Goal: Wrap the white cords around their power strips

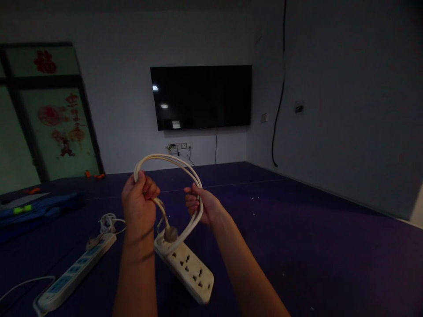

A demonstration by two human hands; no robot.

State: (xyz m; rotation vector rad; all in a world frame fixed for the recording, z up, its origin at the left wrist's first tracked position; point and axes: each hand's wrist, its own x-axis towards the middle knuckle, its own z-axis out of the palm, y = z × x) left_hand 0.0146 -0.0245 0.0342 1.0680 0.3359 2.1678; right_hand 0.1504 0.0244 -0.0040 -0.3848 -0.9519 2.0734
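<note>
Above the dark purple floor (297,246), both hands are holding a coiled, off-white cord (155,156) as a raised loop. The left hand (140,198) is gripping the loop's left side, its thumb and fingers closing around the strands, while the right hand (203,204) is curling its fingers around the opposite side. Below them, between the forearms, the white power strip (190,266) is slanting down toward the right, and I cannot tell whether it is touching the floor. A rounded grey plug (171,234) is sitting at the strip's upper end. To the left, a longer strip with blue sockets (77,270) is lying on the floor, a bundled white cable (107,223) resting by its far end. Beyond, a black television (203,97) is hanging on the wall.
</note>
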